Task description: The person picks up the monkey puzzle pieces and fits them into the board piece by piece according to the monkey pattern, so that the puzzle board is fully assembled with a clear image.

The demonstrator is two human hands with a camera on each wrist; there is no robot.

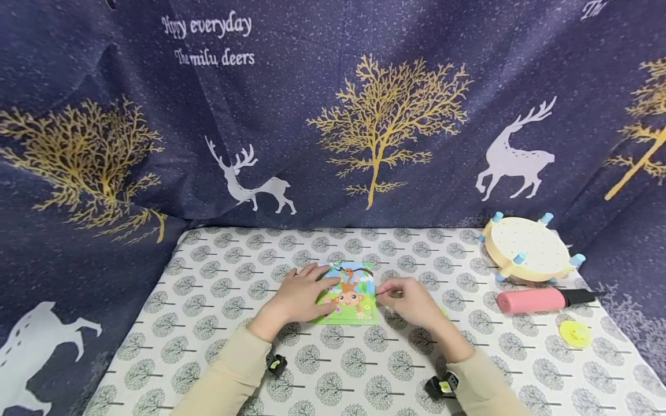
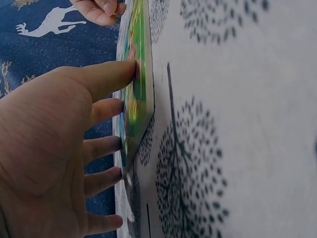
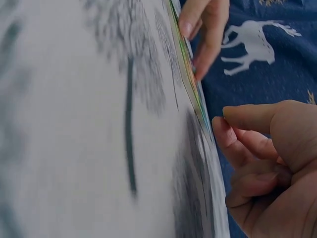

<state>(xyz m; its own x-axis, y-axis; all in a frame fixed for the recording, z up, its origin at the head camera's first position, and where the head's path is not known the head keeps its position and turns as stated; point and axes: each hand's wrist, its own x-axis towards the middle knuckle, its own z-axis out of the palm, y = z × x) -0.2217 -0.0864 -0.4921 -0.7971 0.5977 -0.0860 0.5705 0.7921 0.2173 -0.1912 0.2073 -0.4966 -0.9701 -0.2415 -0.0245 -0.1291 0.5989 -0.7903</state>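
A square picture board (image 1: 363,315), with a monkey hanging from a branch, lies flat on the tree-patterned cloth. My left hand (image 1: 300,296) rests on its left half with fingers spread; in the left wrist view the thumb and fingertips touch the board (image 2: 141,94). Just beside the board's right edge is my right hand (image 1: 408,301). Its thumb and forefinger tips come together and the other fingers curl in. A thin dark-red line shows at those tips in the head view, too small to identify. The right wrist view shows no object in the right hand (image 3: 270,153).
At the back right stands a round cream stool-like piece (image 1: 528,245) with blue-tipped legs. In front of it lie a pink hand pump (image 1: 536,300) with a black nozzle and a yellow disc (image 1: 574,334). A dark curtain (image 1: 333,133) hangs behind the table.
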